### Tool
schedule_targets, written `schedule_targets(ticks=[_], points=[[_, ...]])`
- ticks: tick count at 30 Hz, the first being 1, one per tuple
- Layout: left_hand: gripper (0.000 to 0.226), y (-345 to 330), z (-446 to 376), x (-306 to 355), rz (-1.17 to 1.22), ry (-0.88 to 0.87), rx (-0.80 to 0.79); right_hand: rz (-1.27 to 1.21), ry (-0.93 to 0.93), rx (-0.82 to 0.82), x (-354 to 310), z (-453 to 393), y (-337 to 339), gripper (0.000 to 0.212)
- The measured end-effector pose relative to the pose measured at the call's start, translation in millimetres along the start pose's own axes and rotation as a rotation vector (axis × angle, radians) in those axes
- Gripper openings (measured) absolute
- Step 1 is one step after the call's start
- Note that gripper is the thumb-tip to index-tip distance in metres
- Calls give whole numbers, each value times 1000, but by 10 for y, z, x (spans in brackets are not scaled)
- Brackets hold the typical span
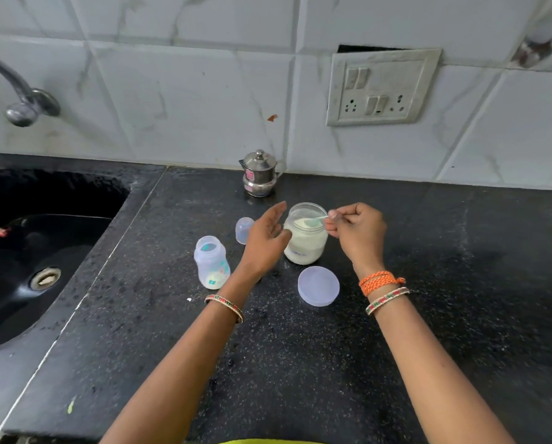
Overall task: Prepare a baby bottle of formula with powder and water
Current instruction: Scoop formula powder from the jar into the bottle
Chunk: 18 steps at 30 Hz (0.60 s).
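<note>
Right hand (356, 233) pinching scoop (314, 220) inside powder jar (306, 240); bottle (212, 262) left.

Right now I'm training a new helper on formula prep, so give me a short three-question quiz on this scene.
1. True or false: the baby bottle stands open on the counter.
2. The right hand pinches: A) the round lid B) the scoop C) the bottle cap.
3. Which container holds the powder?

Key: 1 true. 2 B. 3 the open powder jar, between the hands; the left hand is open beside it.
</note>
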<state>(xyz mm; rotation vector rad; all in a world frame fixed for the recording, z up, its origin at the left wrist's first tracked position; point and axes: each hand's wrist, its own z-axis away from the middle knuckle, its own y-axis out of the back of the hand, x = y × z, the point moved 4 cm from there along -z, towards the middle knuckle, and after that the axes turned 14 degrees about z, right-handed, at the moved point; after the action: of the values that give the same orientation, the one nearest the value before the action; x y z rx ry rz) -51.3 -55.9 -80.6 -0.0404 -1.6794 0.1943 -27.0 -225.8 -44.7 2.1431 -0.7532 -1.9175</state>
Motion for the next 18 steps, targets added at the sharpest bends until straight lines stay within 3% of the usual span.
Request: schedule_targets(ticks=[13,18], points=[[67,36,-121,-216,-20,133,-24,192,45,48,-48,-193,-180,7],[67,51,-114,-211,-4,136,-45,337,117,-21,-81,-171,-341,5]])
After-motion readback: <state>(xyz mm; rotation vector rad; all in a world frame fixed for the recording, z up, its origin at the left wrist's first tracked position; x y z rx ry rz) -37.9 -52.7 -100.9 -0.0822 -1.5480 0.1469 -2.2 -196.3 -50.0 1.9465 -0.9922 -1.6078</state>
